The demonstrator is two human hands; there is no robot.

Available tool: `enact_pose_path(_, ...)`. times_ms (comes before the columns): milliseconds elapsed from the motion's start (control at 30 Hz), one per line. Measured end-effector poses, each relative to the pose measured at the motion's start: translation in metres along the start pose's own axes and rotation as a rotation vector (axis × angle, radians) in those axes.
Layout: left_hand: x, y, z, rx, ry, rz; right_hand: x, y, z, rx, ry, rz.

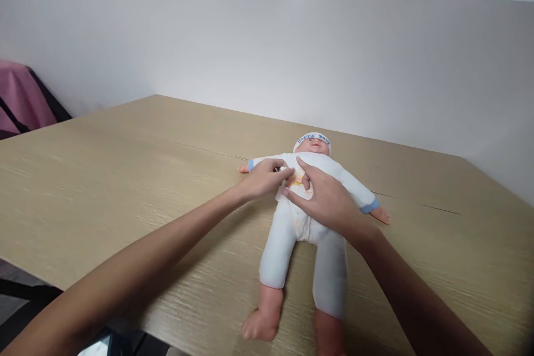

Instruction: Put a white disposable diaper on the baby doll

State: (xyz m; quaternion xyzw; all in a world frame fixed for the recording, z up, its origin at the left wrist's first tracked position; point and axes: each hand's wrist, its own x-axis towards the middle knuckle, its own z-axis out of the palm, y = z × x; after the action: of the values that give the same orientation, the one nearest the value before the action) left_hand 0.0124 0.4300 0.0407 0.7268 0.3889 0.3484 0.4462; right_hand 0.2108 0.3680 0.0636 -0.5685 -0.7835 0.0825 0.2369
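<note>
A baby doll [292, 233] in a white romper and a white cap with blue lettering lies on its back on the wooden table [125, 178], head away from me, bare feet toward me. My left hand [263, 178] rests on the doll's chest, fingers curled and pinching the romper cloth near the doll's right shoulder. My right hand [323, 197] lies across the doll's belly and chest, fingers pressed together on the cloth around a small coloured patch on the front.
A white partition wall [267, 50] stands along the table's far edge. Something draped in pink cloth [20, 97] sits at the far left beyond the table. The table's near edge runs under my forearms.
</note>
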Motion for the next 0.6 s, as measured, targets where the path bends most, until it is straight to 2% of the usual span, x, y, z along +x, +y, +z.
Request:
enact_pose_path(67,0.008,0.005,0.016,-0.104,-0.109,0.071,0.002,0.001,0.001,0.024,0.019,0.021)
enact_pose_path(133,0.011,0.0,0.027,-0.201,-0.11,0.126,0.003,0.003,0.003,0.044,0.065,0.03)
enact_pose_path(200,0.011,-0.014,0.032,-0.243,0.024,0.127,0.003,0.005,0.005,0.065,0.106,0.042)
enact_pose_path(267,0.008,-0.03,0.034,-0.195,0.157,0.122,0.003,0.006,0.008,0.084,0.132,0.053)
enact_pose_path(333,0.005,-0.044,0.034,-0.123,0.205,0.141,0.003,0.007,0.009,0.104,0.152,0.059)
enact_pose_path(433,0.006,-0.056,0.031,-0.112,0.142,0.153,0.002,0.007,0.011,0.128,0.178,0.063)
enact_pose_path(600,0.013,-0.061,0.028,-0.123,0.067,0.143,0.005,0.013,0.017,0.119,0.239,0.011)
